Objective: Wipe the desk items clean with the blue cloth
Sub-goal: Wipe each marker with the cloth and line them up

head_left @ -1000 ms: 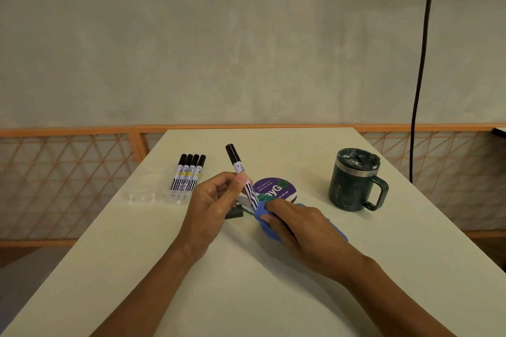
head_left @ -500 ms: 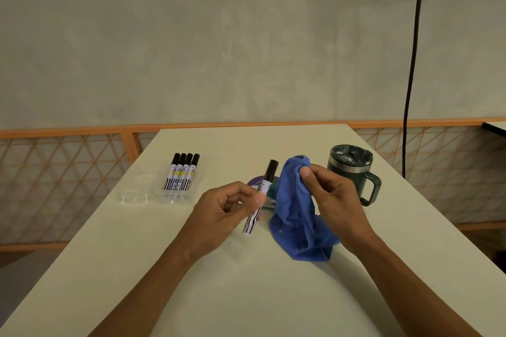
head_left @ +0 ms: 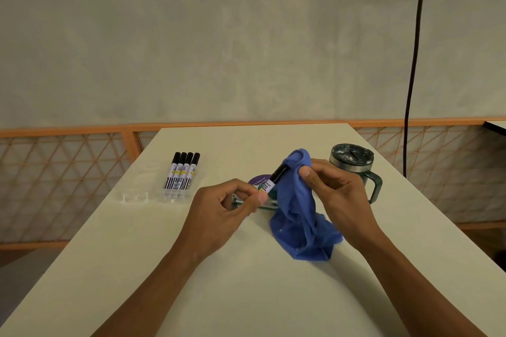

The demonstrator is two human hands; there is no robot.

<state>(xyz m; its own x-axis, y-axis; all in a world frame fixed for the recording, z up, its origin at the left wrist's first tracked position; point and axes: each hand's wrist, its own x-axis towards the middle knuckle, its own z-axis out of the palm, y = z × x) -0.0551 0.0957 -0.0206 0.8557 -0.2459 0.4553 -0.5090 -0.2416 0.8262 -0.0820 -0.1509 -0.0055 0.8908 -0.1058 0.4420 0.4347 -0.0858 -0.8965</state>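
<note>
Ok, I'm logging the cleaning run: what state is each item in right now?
Blue cloth: bunched, top pinched by right hand, bottom on table.
Held marker: capped, tilted, pinched by left hand, cap at the cloth.
Four markers: capped, lying side by side.
Mug: upright, lid on.

Views: one. Head camera, worn by person at near end of bench point(head_left: 246, 295).
Facing: forward and down, along bench length toward far wall point(head_left: 219, 35).
Lens: wide-angle; bench side edges splay outward toward viewer.
Range: close. Both forearms enter from bottom edge; left grip point(head_left: 219, 216) and right grip point(head_left: 336, 194) sit just below frame centre.
Upper half of frame: wall only.
Flanks: orange lattice rail point(head_left: 54, 186) on both sides of bench; black cable point(head_left: 413, 63) hangs at upper right.
</note>
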